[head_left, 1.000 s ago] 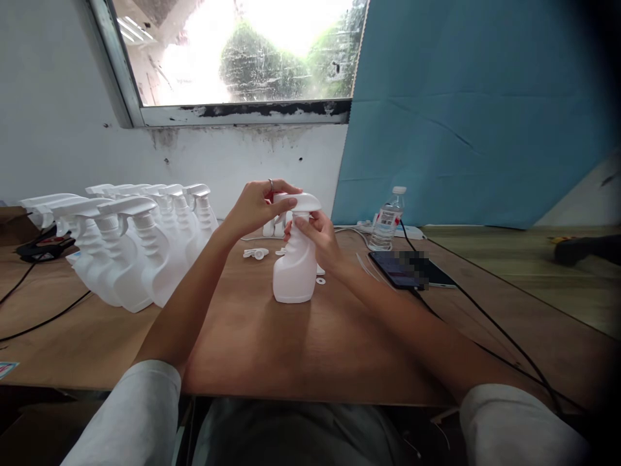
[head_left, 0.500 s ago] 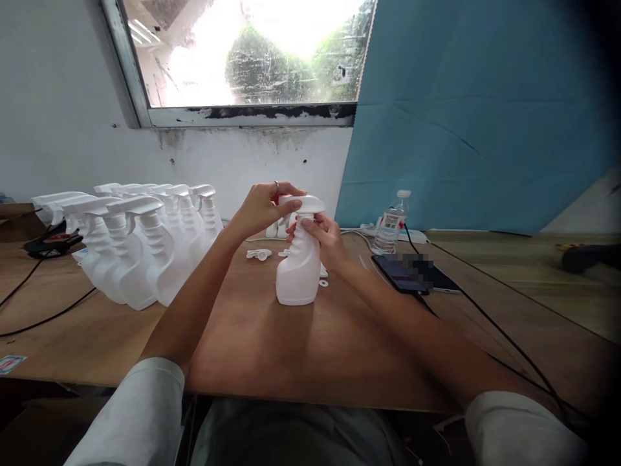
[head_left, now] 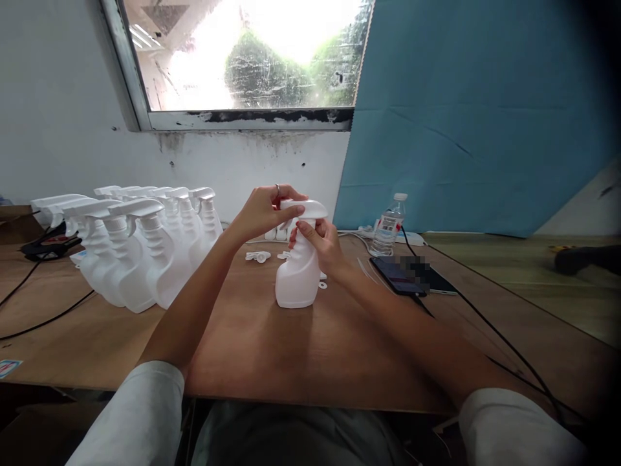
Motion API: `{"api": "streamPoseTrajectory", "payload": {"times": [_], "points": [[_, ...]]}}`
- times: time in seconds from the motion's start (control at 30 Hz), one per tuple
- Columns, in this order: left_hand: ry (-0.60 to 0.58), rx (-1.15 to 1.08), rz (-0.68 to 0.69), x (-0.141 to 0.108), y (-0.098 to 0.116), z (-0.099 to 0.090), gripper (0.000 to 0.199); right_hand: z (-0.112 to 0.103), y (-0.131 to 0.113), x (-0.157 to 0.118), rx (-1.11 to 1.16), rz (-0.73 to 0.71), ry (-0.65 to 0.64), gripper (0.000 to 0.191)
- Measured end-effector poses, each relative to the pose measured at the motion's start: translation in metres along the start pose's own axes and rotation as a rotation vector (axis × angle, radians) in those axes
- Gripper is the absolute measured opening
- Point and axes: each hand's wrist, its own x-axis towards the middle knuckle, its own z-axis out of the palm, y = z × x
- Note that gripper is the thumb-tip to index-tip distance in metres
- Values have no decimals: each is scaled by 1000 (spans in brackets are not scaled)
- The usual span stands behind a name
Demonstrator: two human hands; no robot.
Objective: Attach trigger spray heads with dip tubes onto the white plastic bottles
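Note:
A white plastic spray bottle (head_left: 297,278) stands upright on the brown table in front of me. My left hand (head_left: 264,210) is closed on its trigger spray head (head_left: 313,208), fingers over the top and thumb along the side. Lower down, my right hand (head_left: 323,243) wraps around the collar and neck, thumb toward me. Part of the trigger and the collar is hidden by my fingers. Small white plastic parts (head_left: 258,257) lie behind and left of the bottle, and a small white ring (head_left: 323,285) rests just right of it.
Several white spray bottles (head_left: 167,265) with heads stand grouped at the left. To the right are a clear water bottle (head_left: 388,226), a phone (head_left: 398,277) and black cables (head_left: 504,333). A wall with a window (head_left: 252,120) rises behind the table.
The spray head has shifted very slightly to the right in my fingers, and my right hand's fingers have moved a little around the collar. The bottle stays standing in place.

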Motion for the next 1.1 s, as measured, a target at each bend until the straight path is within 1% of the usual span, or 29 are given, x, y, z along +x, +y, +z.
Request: {"api": "streamPoseTrajectory", "payload": {"times": [0.07,0.13,0.2,0.27,0.33,0.37,0.43,0.47,0.5,0.53,0.57,0.63,0.67,0.7,0.77,0.83,0.87,0.93,1.0,1.03,1.1], "points": [[3,6,4,1,1,1,27,3,-2,-1,-34,-24,24,41],[10,-3,-15,1,1,4,29,4,-6,-1,-64,-18,43,41],[39,-56,-52,-1,-4,13,34,2,-10,2,-133,21,62,41],[96,-161,-84,-11,-13,26,43,-1,-14,5,-262,61,88,38],[148,-251,-108,-31,-24,40,47,-5,-16,9,-414,76,123,33],[148,-248,-126,-44,-31,46,45,-6,-16,10,-483,71,147,31],[150,-132,-137,-74,-43,57,35,-8,-16,11,-605,51,195,27],[156,-51,-113,-89,-48,61,28,-8,-16,11,-650,42,212,24],[136,29,-46,-103,-53,65,23,-8,-16,11,-675,42,217,22],[63,106,56,-115,-56,69,19,-8,-16,11,-676,54,212,19],[-41,178,182,-124,-58,73,17,-7,-16,11,-660,73,198,18],[-245,311,423,-135,-59,83,17,-4,-15,12,-628,100,174,17],[-324,362,514,-137,-58,89,18,-1,-13,14,-632,98,171,16],[-381,400,578,-138,-56,94,19,2,-11,15,-646,88,174,16],[-467,428,638,-138,-53,104,21,14,-3,18,-636,72,148,17],[-525,414,628,-137,-53,109,22,32,9,22,-512,90,71,19],[-540,403,594,-137,-54,110,23,42,17,24,-433,100,22,24],[-548,378,487,-137,-58,108,24,67,34,29,-341,36,-8,34],[-554,343,377,-137,-65,103,24,92,51,34,-391,-75,9,31],[-557,321,339,-137,-68,101,24,105,59,37,-437,-117,32,29],[-543,282,284,-137,-76,96,25,129,71,42,-510,-184,41,27]]}}
